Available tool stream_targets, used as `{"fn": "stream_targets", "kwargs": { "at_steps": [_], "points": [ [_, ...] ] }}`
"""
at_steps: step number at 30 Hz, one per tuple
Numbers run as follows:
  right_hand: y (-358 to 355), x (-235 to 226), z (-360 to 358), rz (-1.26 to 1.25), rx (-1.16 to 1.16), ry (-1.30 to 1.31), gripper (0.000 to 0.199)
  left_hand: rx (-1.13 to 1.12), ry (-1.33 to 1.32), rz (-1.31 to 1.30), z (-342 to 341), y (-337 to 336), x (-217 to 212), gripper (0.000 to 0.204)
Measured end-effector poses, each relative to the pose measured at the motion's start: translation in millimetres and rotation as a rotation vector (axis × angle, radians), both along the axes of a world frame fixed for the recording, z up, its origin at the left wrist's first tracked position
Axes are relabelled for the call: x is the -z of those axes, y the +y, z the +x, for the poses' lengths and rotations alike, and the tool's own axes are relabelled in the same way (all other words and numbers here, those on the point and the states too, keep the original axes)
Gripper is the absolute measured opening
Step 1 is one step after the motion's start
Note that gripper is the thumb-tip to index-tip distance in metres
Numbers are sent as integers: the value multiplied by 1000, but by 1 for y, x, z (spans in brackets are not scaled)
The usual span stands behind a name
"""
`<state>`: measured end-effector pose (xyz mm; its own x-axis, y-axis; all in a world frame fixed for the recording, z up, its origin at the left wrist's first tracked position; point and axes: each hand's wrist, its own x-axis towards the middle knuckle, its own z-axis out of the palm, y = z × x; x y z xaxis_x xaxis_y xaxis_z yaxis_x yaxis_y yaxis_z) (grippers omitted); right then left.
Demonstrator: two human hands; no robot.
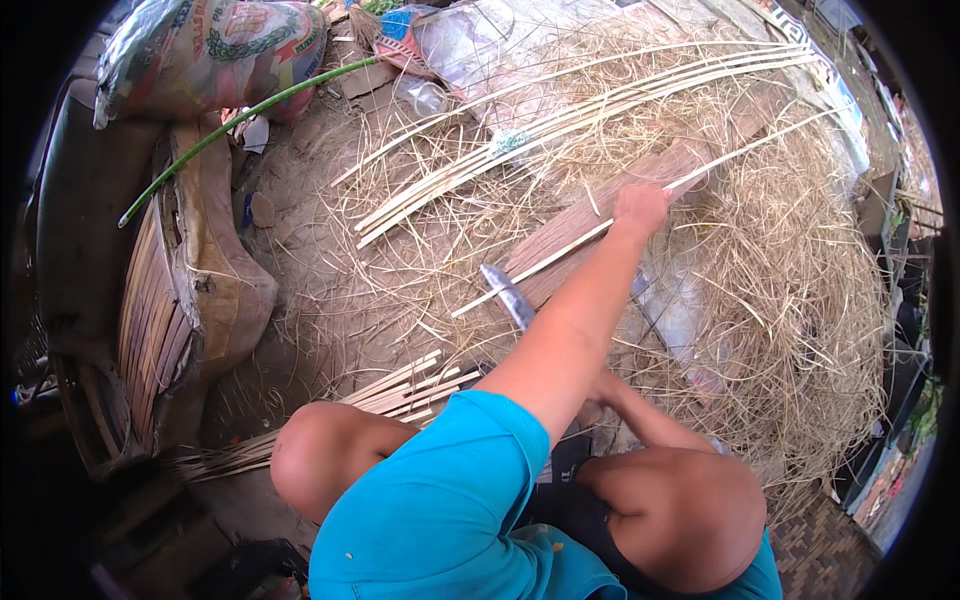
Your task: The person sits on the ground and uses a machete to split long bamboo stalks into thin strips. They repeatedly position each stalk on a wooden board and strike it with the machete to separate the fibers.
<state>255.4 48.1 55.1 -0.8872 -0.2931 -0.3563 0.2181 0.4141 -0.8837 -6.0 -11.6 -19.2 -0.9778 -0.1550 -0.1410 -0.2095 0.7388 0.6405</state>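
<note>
The bamboo strip is pale cream, the shavings straw-yellow. The knife blade looks grey, the shorts turquoise, the stalk green.

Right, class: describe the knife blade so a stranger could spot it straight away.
Start at the big heap of straw-like shavings covering the ground. In front of it lies a brown board. The knife blade sticks up at the board's near end, beside the outstretched forearm: grey metal among pale strips.

From my knees, the knife blade lies at twelve o'clock, across a bamboo strip running toward two o'clock. Behind it, at one o'clock, long strips rest on the shavings heap. Cut slats lie at ten o'clock, a sack beyond them at eleven.
</note>
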Motion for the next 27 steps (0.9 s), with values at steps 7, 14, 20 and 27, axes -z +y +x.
{"fn": "stream_targets", "kwargs": {
  "at_steps": [7, 14, 20, 27],
  "points": [
    [34, 21, -11, -110, -804, -594, 27, -9, -26, -5, 4, 11, -5, 49],
    [20, 8, -11, -338, -263, -689, 21, 242, -93, -215, 23, -50, -42, 41],
    [133, 10, -86, 491, -449, 582, 55, 913, -531, -673, 119, -170, -115, 34],
    [105, 35, -118, 664, -396, 506, 45, 63, -523, 536, 309, -201, -29, 44]
  ]
}}
